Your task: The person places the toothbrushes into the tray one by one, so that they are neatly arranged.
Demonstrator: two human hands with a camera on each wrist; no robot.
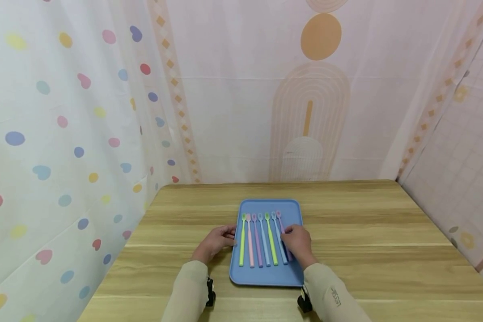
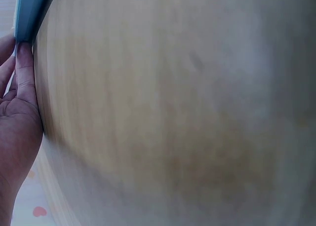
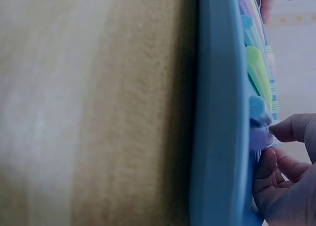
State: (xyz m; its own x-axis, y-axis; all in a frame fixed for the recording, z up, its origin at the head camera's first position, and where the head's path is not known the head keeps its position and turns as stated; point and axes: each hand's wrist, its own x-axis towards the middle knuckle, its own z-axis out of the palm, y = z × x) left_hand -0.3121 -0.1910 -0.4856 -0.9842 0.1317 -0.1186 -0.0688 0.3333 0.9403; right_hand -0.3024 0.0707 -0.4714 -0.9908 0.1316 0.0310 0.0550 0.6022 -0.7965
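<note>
A blue tray [image 1: 265, 276] lies on the table with several slim toothbrushes in a row, heads toward the far side. Their handles are yellow-green, pink, purple and blue. At the right end, my right hand [image 1: 298, 242] pinches a purple toothbrush [image 3: 260, 138] between thumb and fingers, close beside a blue one [image 3: 259, 110]. The hand partly hides its handle in the head view. My left hand [image 1: 217, 241] rests at the tray's left edge, fingertips touching the outer wall [image 2: 33, 11] and relaxed.
The wood-grain table [image 1: 366, 241] extends to both sides of the tray. Patterned curtains [image 1: 233, 89] hang behind the table and along its left and right sides. Black wrist straps [image 1: 210, 293] sit over the beige sleeves.
</note>
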